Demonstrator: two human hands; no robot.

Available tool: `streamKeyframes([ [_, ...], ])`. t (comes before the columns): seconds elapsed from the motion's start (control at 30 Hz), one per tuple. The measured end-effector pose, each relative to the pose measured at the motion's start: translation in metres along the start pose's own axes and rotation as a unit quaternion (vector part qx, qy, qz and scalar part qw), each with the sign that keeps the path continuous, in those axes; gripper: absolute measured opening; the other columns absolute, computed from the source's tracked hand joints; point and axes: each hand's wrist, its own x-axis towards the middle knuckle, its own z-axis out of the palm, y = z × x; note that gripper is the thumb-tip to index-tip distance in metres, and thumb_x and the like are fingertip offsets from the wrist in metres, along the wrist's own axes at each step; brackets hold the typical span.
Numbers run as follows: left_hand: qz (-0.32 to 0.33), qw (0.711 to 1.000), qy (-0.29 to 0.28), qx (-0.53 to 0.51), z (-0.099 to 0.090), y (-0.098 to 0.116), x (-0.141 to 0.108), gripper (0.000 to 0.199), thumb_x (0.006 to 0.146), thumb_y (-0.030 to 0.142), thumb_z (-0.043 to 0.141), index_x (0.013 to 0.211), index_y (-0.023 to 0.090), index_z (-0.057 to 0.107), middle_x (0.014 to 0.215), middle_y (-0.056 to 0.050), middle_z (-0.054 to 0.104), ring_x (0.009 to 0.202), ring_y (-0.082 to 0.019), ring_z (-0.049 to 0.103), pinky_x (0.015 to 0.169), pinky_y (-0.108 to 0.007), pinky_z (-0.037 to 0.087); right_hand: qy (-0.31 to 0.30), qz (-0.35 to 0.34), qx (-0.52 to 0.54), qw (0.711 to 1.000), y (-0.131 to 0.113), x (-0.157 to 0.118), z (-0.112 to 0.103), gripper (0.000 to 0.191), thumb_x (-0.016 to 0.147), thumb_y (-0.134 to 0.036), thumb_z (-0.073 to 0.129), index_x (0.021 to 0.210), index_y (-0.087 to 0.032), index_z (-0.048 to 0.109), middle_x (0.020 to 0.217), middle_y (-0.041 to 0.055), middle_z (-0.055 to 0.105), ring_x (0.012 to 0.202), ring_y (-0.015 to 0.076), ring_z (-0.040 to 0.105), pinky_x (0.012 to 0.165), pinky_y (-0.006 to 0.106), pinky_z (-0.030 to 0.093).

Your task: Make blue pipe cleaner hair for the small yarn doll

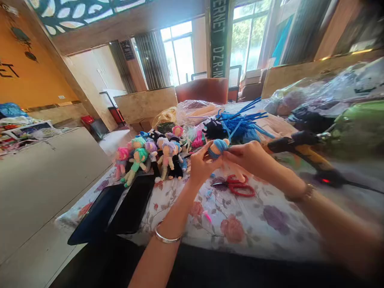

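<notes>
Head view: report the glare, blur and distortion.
Head view: the windows burn out to near white; head view, right side: the right forearm and green bundle smear into blur, while the red scissors look clearer; head view overall: strong wide-angle stretch, with the room's lines leaning.

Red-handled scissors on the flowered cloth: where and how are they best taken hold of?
Probably by the red handle loops, from above and the person's right. The scissors lie on the flowered cloth with their dark blades pointing left, so fingers coming from the right would meet the loops first and stay away from the tips.
</notes>
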Motion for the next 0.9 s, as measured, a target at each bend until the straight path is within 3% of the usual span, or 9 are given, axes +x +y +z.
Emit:
streamKeyframes([
  [0.17, 0.016, 1.000, 0.008, 0.009, -0.001, -0.006, 0.001, 0.055, 0.063, 0.028, 0.075, 0.115, 0.012, 0.063, 0.099, -0.006, 0.069, 0.086, -0.019, 0.067, 0.078, -0.029, 0.057, 0.003, -0.026, -0.047, 0.999, 0.002, 0.000, 0.003, 0.043, 0.088, -0.036, 0.041, 0.053, -0.017, 0.054, 0.043, -0.0017, 0.046, 0.042, 0.0075, 0.037, 0.048, 0.022, 0.026],
  [0.37, 0.063, 0.998, 0.007, 0.014, -0.003, -0.008, 0.002, 0.059, 0.063, 0.028, 0.075, 0.118, 0.015, 0.061, 0.114, -0.008, 0.066, 0.094, -0.020, 0.066, 0.082, -0.030, 0.057, -0.002, -0.078, -0.118, 0.990, 0.011, 0.000, 0.007, 0.043, 0.095, -0.035, 0.036, 0.068, -0.017, 0.063, 0.052, 0.0007, 0.057, 0.043, 0.0095, 0.045, 0.049, 0.025, 0.026],
  [0.53, 0.073, 0.997, 0.010, 0.017, -0.004, -0.005, 0.002, 0.052, 0.068, 0.026, 0.071, 0.117, 0.014, 0.060, 0.109, -0.009, 0.067, 0.088, -0.017, 0.067, 0.079, -0.028, 0.058, 0.010, -0.132, -0.126, 0.983, 0.017, 0.000, 0.007, 0.040, 0.096, -0.031, 0.035, 0.072, -0.018, 0.064, 0.056, 0.0011, 0.061, 0.047, 0.0109, 0.052, 0.048, 0.025, 0.027],
  [0.9, 0.105, 0.992, 0.023, 0.061, -0.004, -0.003, 0.001, 0.045, 0.072, 0.027, 0.068, 0.114, 0.016, 0.060, 0.109, -0.009, 0.067, 0.087, -0.015, 0.067, 0.075, -0.026, 0.059, -0.015, -0.218, -0.215, 0.952, 0.024, -0.001, 0.009, 0.024, 0.092, -0.015, 0.042, 0.085, -0.018, 0.064, 0.070, 0.0013, 0.065, 0.049, 0.0098, 0.051, 0.047, 0.026, 0.022],
])
